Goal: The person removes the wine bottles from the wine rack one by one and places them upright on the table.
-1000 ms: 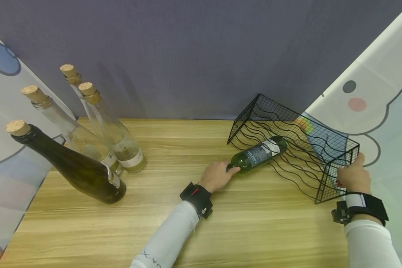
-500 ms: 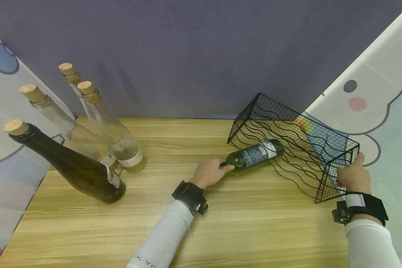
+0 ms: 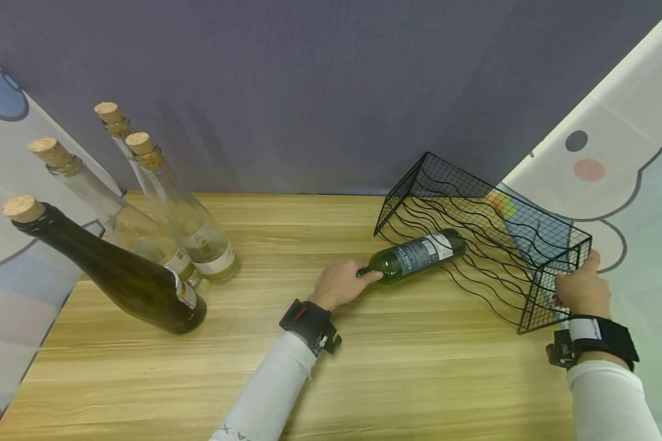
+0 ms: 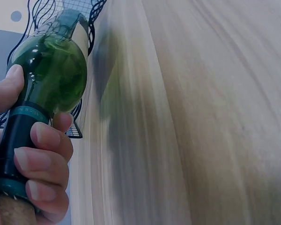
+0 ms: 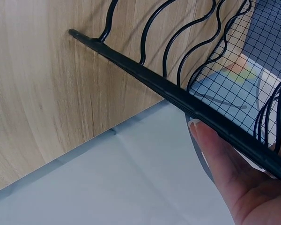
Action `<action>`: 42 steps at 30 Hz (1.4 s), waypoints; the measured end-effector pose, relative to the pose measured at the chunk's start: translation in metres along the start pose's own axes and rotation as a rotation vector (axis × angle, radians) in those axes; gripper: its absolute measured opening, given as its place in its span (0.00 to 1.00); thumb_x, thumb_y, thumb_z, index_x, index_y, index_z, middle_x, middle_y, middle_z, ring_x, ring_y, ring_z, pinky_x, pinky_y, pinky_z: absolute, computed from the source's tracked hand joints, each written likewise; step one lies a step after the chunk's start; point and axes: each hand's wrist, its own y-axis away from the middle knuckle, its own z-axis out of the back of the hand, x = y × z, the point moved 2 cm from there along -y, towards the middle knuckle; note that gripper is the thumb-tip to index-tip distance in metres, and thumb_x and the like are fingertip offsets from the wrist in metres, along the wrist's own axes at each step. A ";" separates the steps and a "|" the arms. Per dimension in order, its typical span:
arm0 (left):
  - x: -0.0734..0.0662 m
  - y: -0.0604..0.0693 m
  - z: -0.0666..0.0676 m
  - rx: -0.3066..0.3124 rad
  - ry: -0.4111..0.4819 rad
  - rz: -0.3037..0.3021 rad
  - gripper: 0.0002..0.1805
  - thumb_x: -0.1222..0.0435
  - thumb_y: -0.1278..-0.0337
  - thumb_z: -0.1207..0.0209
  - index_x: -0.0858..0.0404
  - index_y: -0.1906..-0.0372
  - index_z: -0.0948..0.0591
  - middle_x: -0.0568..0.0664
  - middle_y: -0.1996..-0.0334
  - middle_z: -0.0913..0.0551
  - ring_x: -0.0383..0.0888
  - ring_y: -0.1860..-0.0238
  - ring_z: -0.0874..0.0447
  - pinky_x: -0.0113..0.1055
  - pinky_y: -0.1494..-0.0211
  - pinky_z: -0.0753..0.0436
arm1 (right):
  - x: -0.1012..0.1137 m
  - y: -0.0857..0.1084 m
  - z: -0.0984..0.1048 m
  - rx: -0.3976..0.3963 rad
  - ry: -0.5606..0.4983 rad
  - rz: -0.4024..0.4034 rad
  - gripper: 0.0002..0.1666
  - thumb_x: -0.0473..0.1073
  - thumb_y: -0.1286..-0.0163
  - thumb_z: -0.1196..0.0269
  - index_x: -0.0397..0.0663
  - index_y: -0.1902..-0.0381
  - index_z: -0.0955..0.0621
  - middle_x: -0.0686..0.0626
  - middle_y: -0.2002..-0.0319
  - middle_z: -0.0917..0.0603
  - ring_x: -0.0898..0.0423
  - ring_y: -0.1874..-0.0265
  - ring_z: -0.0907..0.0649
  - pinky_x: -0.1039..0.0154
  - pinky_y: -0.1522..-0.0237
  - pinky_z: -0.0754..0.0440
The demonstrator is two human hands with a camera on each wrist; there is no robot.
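A green wine bottle (image 3: 422, 256) with a dark label lies tilted on its side, its base end over the wavy bars of a black wire wine rack (image 3: 474, 245). My left hand (image 3: 339, 285) grips the bottle's neck, fingers curled round it. A cork (image 4: 16, 211) shows at the neck's end in the left wrist view. At the rack's right end, my right hand (image 3: 585, 291) holds the mesh side panel. The right wrist view has the thumb (image 5: 215, 150) against a black bar, with the other fingers mostly hidden.
On the left of the wooden table (image 3: 408, 380) stand a dark corked bottle (image 3: 116, 275) and several clear corked bottles (image 3: 198, 229). A grey panel (image 3: 309, 92) rises behind the table. A patterned white sheet (image 3: 612, 153) hangs at the right.
My left hand has drawn the green wine bottle a little to the left, most of it in the first half second. The right hand and the rack have stayed in place.
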 end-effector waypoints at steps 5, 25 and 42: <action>0.002 0.003 0.005 0.008 0.007 -0.001 0.32 0.36 0.35 0.50 0.57 0.50 0.15 0.49 0.62 0.14 0.41 0.67 0.21 0.33 0.67 0.24 | 0.000 0.001 0.000 -0.001 0.003 -0.004 0.50 0.38 0.29 0.56 0.36 0.27 0.76 0.42 0.85 0.18 0.40 0.78 0.18 0.39 0.63 0.25; 0.016 0.020 0.017 0.003 0.045 -0.021 0.30 0.37 0.36 0.47 0.59 0.63 0.13 0.42 0.82 0.31 0.36 0.80 0.35 0.29 0.77 0.34 | 0.002 0.000 0.001 -0.001 0.007 -0.008 0.51 0.36 0.32 0.56 0.37 0.27 0.77 0.38 0.84 0.19 0.40 0.80 0.18 0.47 0.74 0.25; 0.030 0.029 0.034 0.067 0.101 -0.025 0.27 0.40 0.36 0.45 0.58 0.55 0.14 0.47 0.69 0.15 0.39 0.71 0.24 0.37 0.61 0.21 | 0.002 0.003 0.002 0.025 0.004 -0.008 0.52 0.37 0.32 0.56 0.36 0.28 0.78 0.36 0.81 0.18 0.28 0.69 0.20 0.38 0.65 0.26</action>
